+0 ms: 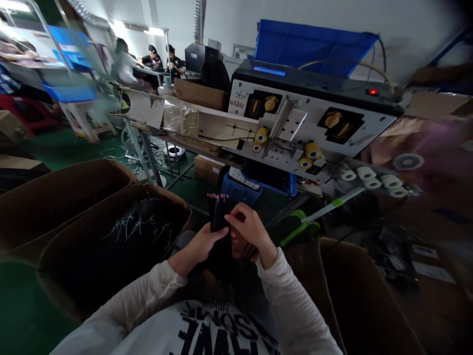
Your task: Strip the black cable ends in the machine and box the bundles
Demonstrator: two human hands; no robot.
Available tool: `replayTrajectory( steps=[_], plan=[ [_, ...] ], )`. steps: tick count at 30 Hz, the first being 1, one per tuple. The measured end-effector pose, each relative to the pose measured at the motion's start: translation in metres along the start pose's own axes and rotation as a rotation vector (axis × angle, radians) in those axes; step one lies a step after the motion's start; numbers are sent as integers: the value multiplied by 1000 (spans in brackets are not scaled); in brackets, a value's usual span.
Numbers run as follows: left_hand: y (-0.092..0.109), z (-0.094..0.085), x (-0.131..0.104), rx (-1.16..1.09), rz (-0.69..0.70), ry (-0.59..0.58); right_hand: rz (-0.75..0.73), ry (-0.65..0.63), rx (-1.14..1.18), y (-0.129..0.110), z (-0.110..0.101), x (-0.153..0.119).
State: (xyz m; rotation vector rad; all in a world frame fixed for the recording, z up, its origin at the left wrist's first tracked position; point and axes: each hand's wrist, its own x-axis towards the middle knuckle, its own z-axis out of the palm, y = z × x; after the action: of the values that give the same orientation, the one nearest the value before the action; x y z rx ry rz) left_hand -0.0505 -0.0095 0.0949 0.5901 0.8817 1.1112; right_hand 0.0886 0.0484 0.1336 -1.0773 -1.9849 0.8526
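Observation:
A bundle of black wires with pinkish, copper-like ends at the top stands upright in front of my body. My left hand is closed round its lower part, thumb across the front. At the bundle's right edge, the thumb and forefinger of my right hand are pinched together, touching it. What sits between those fingertips is too small and dark to make out. To the left is a cardboard box full of dark wires, with several thin white ties on top.
Ahead stands a wire-processing machine with yellow rollers and a lit red switch. White rollers and a green-and-white bar are at right. Another open box is by my right arm. People sit at far tables.

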Motion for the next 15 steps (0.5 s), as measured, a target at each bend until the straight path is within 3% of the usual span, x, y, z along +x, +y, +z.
replayTrajectory(
  steps=[6,11,15],
  plan=[
    [19,13,3,145,66,-120,18,93,182,3,-12,-7],
    [75,46,9,254,324,-260,11,88,513,3,-35,-15],
    [119,84,14,317,531,-376,-74,42,584,-7,-40,-14]
  ],
)
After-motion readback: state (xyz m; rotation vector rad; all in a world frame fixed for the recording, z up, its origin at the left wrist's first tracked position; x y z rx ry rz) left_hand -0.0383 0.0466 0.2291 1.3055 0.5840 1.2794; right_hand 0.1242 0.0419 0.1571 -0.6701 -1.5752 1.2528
